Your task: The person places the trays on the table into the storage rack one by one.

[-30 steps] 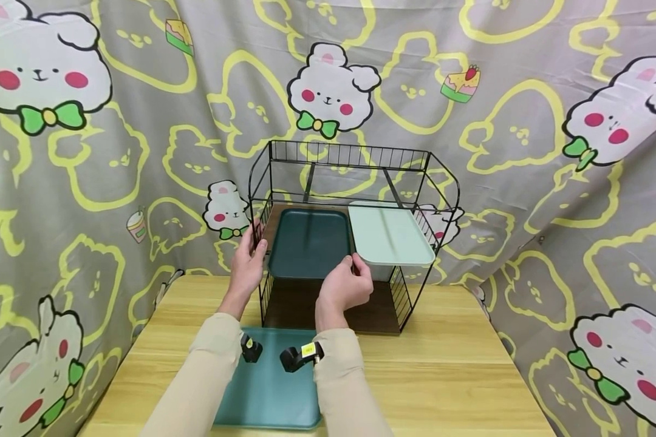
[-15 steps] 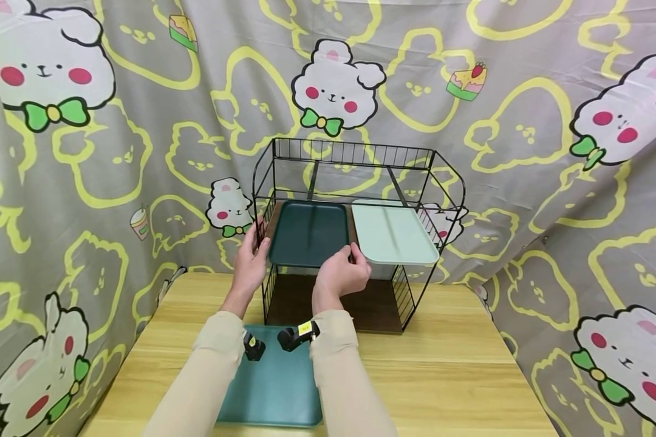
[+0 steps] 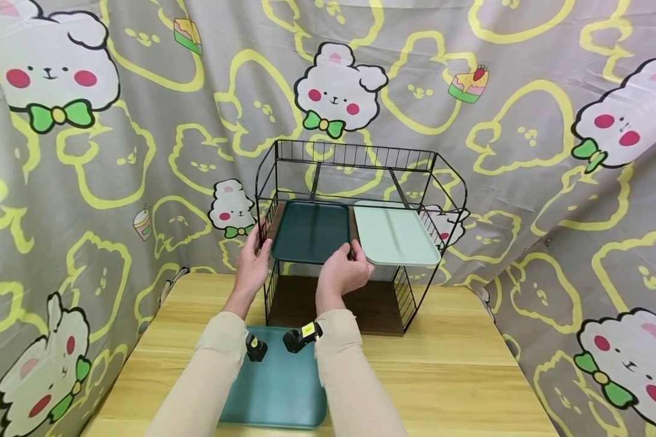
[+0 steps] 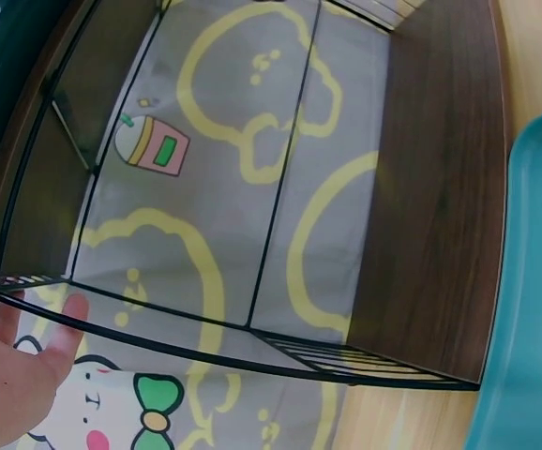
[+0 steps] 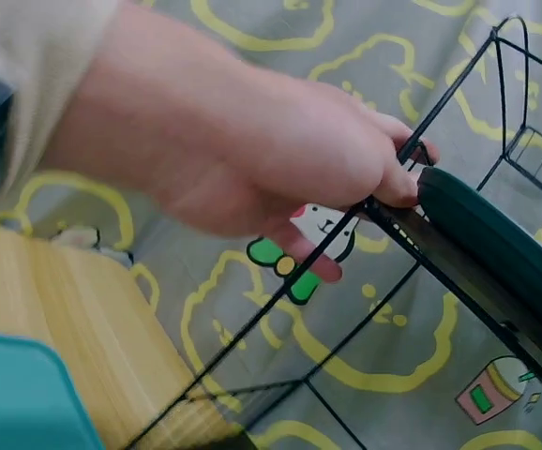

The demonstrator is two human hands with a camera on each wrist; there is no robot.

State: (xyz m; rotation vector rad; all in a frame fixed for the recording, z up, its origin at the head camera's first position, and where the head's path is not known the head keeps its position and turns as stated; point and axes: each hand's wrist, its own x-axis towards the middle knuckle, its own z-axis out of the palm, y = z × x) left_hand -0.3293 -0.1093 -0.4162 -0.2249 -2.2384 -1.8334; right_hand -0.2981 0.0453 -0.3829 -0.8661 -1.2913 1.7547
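Observation:
A black wire rack with dark wood shelves [image 3: 295, 306] stands on the table. On its upper shelf lies a dark green tray [image 3: 313, 230], left of a pale mint tray [image 3: 396, 235]. My left hand [image 3: 251, 267] grips the rack's left front post, its thumb at the tray's left front corner. The right wrist view shows that left hand [image 5: 290, 150] too, fingers round the post, thumb against the dark green tray [image 5: 505, 239]. My right hand [image 3: 341, 276] pinches that tray's right front corner with thumb and index. Its other fingers are curled.
A teal tray [image 3: 279, 382] lies on the wooden table [image 3: 426, 370], in front of the rack and beneath my forearms. A patterned curtain [image 3: 197, 145] hangs close behind and on both sides. The rack's lower shelf [image 4: 440, 187] shows as bare dark wood.
The dark green tray has slid back deeper onto the shelf, and its front edge has come level with the mint tray's. My right hand has followed it; my left hand stays at the post.

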